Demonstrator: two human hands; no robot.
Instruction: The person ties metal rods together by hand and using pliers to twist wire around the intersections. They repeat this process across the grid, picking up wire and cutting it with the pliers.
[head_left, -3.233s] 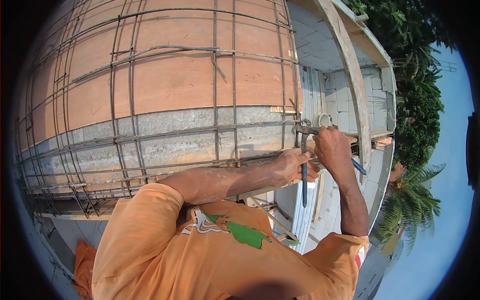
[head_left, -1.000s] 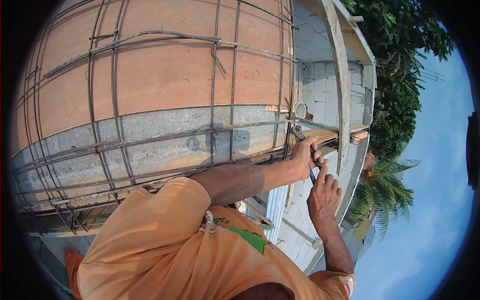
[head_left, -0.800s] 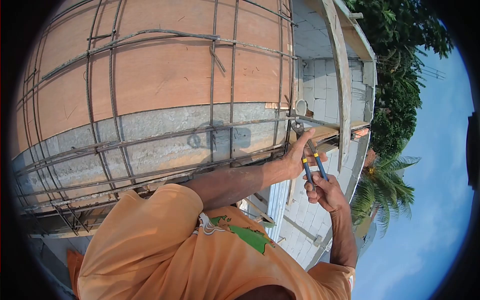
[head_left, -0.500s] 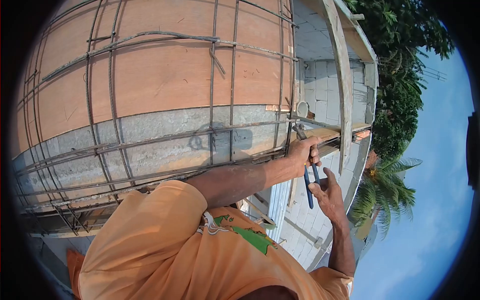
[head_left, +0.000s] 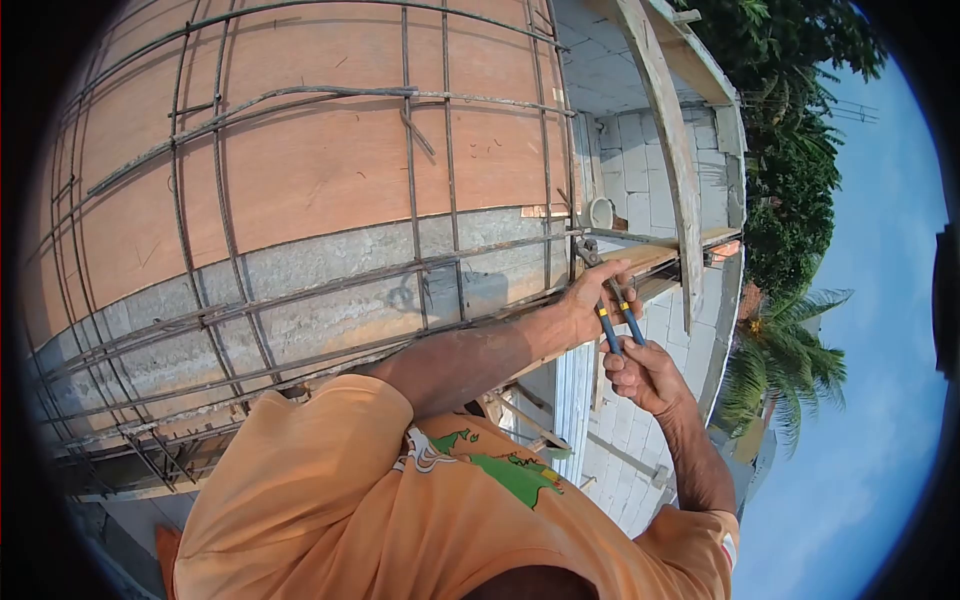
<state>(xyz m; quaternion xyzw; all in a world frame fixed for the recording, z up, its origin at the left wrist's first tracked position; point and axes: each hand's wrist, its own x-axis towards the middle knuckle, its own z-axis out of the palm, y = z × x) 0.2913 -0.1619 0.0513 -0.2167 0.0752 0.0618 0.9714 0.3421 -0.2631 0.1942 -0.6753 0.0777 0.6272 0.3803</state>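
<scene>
A pair of pincers [head_left: 632,322] with blue handles and yellow bands has its metal jaws up against the end of the rebar cage [head_left: 432,262]. My left hand [head_left: 592,298] is closed around the tool just below the jaws, its fingers curled over the upper handles. Lower down, my right hand [head_left: 645,374] grips the ends of both handles, which sit fairly close together. Whatever lies between the jaws is too small to make out. Long bars and crossing stirrups make up the cage, left of both hands.
An orange-brown plywood panel [head_left: 300,150] and a grey concrete strip [head_left: 330,250] lie behind the bars. A slanted wooden plank [head_left: 668,120] stands right of the jaws, before a white block wall [head_left: 640,165]. A pale round container [head_left: 601,212] sits near the corner.
My right hand has closed onto the handle ends, and the handles have come closer together. My left hand stays at the tool's upper part. The view has shifted slightly.
</scene>
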